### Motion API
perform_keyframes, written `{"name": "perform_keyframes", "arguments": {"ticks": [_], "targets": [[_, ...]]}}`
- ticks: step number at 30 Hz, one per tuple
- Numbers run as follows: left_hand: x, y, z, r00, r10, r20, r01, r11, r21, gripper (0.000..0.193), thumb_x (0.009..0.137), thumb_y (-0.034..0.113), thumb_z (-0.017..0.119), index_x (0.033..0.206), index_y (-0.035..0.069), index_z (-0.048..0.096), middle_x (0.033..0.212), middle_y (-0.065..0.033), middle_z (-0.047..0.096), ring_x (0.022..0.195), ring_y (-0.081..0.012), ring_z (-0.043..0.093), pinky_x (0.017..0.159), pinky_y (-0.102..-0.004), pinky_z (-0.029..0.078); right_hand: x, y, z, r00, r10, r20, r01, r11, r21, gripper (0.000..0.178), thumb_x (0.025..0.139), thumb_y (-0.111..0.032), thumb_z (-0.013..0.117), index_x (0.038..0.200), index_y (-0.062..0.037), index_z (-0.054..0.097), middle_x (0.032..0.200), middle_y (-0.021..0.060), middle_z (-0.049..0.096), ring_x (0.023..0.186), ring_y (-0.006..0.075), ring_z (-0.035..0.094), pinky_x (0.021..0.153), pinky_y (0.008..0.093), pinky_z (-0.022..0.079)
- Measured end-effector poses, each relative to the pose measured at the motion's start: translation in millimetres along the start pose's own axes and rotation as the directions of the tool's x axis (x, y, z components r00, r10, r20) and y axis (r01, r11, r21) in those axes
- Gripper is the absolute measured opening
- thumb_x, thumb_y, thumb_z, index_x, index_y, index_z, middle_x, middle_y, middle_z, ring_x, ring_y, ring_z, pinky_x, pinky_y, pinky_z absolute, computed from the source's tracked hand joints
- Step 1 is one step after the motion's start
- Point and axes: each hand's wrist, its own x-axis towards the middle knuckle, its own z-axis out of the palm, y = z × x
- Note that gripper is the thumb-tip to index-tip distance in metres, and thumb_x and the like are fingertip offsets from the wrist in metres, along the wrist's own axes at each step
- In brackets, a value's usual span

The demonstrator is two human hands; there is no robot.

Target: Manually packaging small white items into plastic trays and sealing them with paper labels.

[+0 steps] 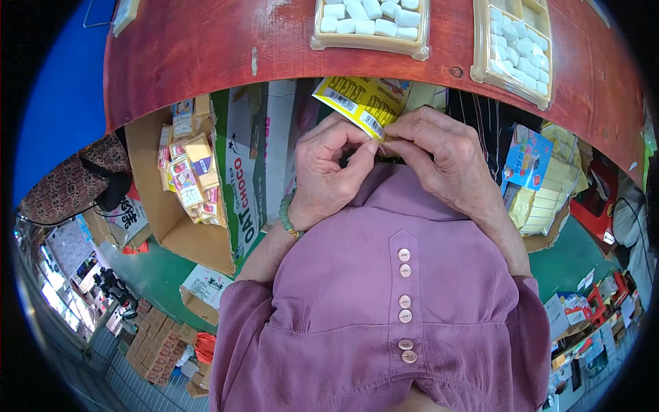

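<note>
A yellow printed sheet (374,103) with barcodes hangs between my hands, just below the near edge of the red table. My left hand (334,168) pinches its lower corner between thumb and finger; a green bead bracelet circles that wrist. From the other side my right hand (446,154) brings thumb and fingertips together at the same corner, so the two hands almost touch. Whether a small piece is between the right fingertips is too small to tell.
On the red table (206,48) stand a tray of white pieces (371,47) and a partly filled second tray (478,72). Left below is a cardboard box (161,199) with small colourful packs (195,175). At right, another box holds pale yellow packs (549,199) and a blue card (528,156).
</note>
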Motion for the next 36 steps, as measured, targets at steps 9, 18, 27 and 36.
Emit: {"name": "perform_keyframes", "arguments": {"ticks": [9,18,27,36], "targets": [[-0.8,-5.8,0.4,0.895,-0.419,0.154,0.410,0.634,-0.656,0.016,0.088,-0.002,0.056,0.102,-0.006,0.062,0.101,-0.0142,0.064,0.086,-0.0170,0.064,0.078,-0.0293,0.054,1.9,2.1,2.1,0.988,0.153,-0.002,-0.152,0.988,0.039,0.035,0.071,0.000,0.074,0.105,0.0022,0.065,0.072,0.0093,0.061,0.072,0.0176,0.062,0.064,0.0300,0.050],[0.7,-8.6,-2.6,0.902,-0.422,0.095,0.376,0.656,-0.654,0.015,0.093,0.006,0.054,0.099,-0.004,0.063,0.093,-0.0109,0.066,0.081,-0.0158,0.065,0.074,-0.0282,0.055,3.9,8.5,11.7,0.996,0.083,-0.027,-0.083,0.997,-0.004,0.037,0.071,-0.002,0.074,0.106,0.0026,0.064,0.077,0.0112,0.062,0.066,0.0153,0.060,0.063,0.0287,0.049],[8.3,2.5,-3.1,0.997,-0.073,0.014,0.073,0.997,-0.008,0.011,0.090,0.006,0.059,0.087,-0.003,0.064,0.078,-0.0073,0.066,0.070,-0.0105,0.063,0.061,-0.0240,0.048,5.8,7.1,6.9,0.996,0.091,0.016,-0.092,0.994,0.055,0.034,0.071,-0.002,0.074,0.104,0.0016,0.066,0.092,0.0139,0.063,0.065,0.0126,0.059,0.060,0.0238,0.047],[4.7,0.8,-0.4,0.980,-0.183,0.079,0.197,0.943,-0.269,0.007,0.088,0.002,0.061,0.091,-0.004,0.064,0.086,-0.0059,0.067,0.077,-0.0096,0.063,0.070,-0.0230,0.052,-5.1,9.0,4.5,0.989,0.146,-0.002,-0.144,0.983,0.116,0.027,0.074,-0.001,0.073,0.100,0.0003,0.065,0.092,0.0085,0.062,0.071,0.0113,0.059,0.061,0.0232,0.048]]}}
